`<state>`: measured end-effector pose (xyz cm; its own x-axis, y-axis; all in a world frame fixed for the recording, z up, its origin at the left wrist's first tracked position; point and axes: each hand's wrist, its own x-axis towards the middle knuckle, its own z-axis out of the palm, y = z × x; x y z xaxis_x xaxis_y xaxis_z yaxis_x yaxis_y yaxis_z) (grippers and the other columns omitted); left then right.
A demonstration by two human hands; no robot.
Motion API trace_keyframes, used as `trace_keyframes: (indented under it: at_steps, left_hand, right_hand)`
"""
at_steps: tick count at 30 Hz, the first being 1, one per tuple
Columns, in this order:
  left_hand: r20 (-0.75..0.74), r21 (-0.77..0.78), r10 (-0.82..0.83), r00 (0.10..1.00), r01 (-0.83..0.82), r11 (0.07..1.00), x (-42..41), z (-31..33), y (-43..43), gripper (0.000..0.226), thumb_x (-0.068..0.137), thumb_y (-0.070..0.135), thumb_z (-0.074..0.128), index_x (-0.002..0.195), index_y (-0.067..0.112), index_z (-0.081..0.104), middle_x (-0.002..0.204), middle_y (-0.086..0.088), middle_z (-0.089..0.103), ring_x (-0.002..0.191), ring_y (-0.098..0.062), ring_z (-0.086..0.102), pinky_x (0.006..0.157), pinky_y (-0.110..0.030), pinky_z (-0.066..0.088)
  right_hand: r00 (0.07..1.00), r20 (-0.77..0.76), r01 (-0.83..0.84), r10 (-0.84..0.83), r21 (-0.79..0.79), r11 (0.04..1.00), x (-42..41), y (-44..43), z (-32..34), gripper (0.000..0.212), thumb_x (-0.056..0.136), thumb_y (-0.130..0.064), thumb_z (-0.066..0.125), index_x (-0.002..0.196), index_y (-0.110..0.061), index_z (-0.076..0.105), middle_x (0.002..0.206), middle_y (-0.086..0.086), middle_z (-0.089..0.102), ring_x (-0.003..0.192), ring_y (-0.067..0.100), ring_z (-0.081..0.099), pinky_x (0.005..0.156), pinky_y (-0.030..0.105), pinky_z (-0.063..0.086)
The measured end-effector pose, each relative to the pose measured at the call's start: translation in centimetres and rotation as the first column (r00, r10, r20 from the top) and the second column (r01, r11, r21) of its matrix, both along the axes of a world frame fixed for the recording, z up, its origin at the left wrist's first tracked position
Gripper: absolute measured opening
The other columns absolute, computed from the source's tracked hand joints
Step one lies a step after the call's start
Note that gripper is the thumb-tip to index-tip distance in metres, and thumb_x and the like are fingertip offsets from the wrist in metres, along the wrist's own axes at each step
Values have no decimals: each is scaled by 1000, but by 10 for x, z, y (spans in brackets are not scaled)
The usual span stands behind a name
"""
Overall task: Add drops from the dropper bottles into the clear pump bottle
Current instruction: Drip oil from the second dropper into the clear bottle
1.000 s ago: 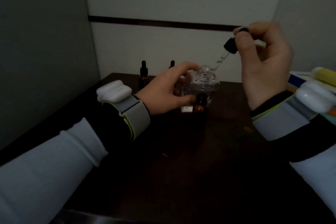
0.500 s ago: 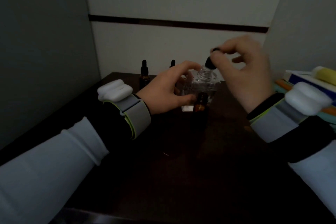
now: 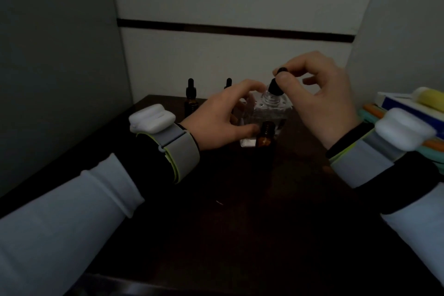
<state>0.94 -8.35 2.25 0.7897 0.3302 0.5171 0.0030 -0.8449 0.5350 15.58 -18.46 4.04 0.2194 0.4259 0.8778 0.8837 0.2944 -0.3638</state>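
Dropper [image 3: 275, 85] pinched in my right hand [image 3: 329, 103] sits at the mouth of the clear pump bottle [image 3: 271, 113], which my left hand [image 3: 221, 115] grips on the surface [image 3: 240, 211]. Open amber bottle [image 3: 265, 137] in front; two capped dropper bottles [image 3: 191, 98] behind likely remain.

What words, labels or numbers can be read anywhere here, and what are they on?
No text can be read.
On the amber bottle: no legible label, too dark.
On the blue-and-white box: any print is too blurred.
On the clear bottle and dropper: no marks visible.
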Motion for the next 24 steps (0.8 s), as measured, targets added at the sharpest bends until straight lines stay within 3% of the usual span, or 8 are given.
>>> trace_keyframes:
  at_steps: [8, 12, 16, 20, 24]
  left_hand:
    - [-6, -15, 7, 1000, -8, 1000, 0, -1, 1, 58, 82, 17, 70, 130, 30, 40, 121, 1, 51, 101, -7, 56, 81, -21, 50]
    - [-7, -19, 1, 1000, -1, 1000, 0, 0, 0, 56, 81, 16, 70, 126, 34, 40, 120, 1, 52, 101, -2, 54, 79, -21, 49]
    - [-4, -17, 3, 1000, -3, 1000, 1, -1, 0, 56, 81, 16, 71, 121, 39, 38, 119, -1, 52, 102, -11, 56, 79, -26, 50]
    - [-5, -11, 3, 1000, -3, 1000, 1, -1, 1, 56, 80, 16, 71, 121, 39, 39, 119, -2, 53, 103, -13, 56, 80, -31, 50]
    - [-7, -9, 7, 1000, -7, 1000, 2, -2, 2, 57, 81, 16, 70, 123, 37, 39, 120, -2, 53, 104, -13, 56, 80, -29, 50]
  right_hand:
    - [1000, -15, -21, 21, -11, 1000, 0, -1, 1, 15, 79, -42, 54, 77, -29, 61, 79, -19, 55, 89, 11, 54, 74, 20, 39]
    - [1000, -6, -12, 12, 3, 1000, 2, 1, 2, 10, 81, -38, 56, 75, -30, 58, 78, -21, 54, 89, 12, 54, 74, 23, 41]
    - [990, -127, -38, 62, 182, 983, 3, -5, 12, 3, 82, -36, 55, 81, -38, 55, 84, -18, 57, 84, 2, 55, 73, 21, 42]
    - [959, -220, -100, 178, 324, 941, 2, -14, 25, 1, 81, -33, 55, 81, -33, 56, 84, -8, 62, 80, -2, 57, 72, 20, 44]
    - [956, -209, -159, 205, 220, 963, -2, -12, 21, 4, 78, -34, 57, 77, -31, 57, 79, -10, 61, 80, 6, 59, 73, 26, 48]
